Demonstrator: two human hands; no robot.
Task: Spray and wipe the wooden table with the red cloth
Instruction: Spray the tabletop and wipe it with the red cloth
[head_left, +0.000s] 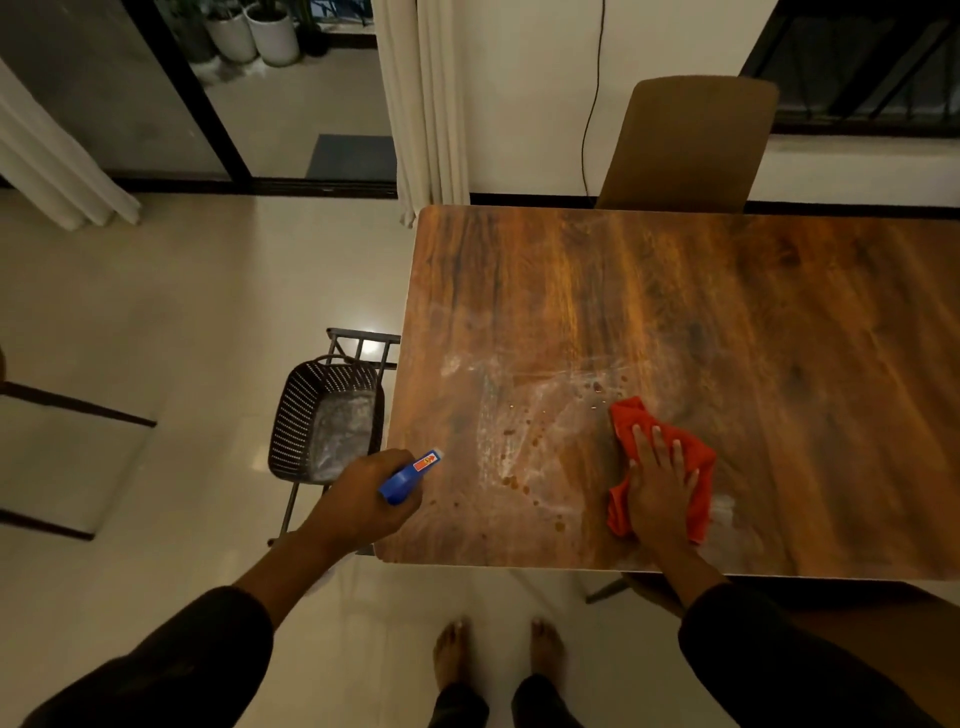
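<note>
The wooden table (701, 312) fills the right half of the view, with whitish smears and small dark drops near its front left corner. My left hand (363, 499) grips a blue spray bottle (410, 475) over that corner, its nozzle pointing right toward the drops. My right hand (660, 488) presses flat, fingers straight, on the red cloth (691, 452), which lies crumpled on the table near the front edge.
A dark perforated basket (322, 415) sits on a low black rack just left of the table. A brown chair (691, 140) stands behind the table's far edge. My bare feet (498, 654) are on the pale tiled floor in front.
</note>
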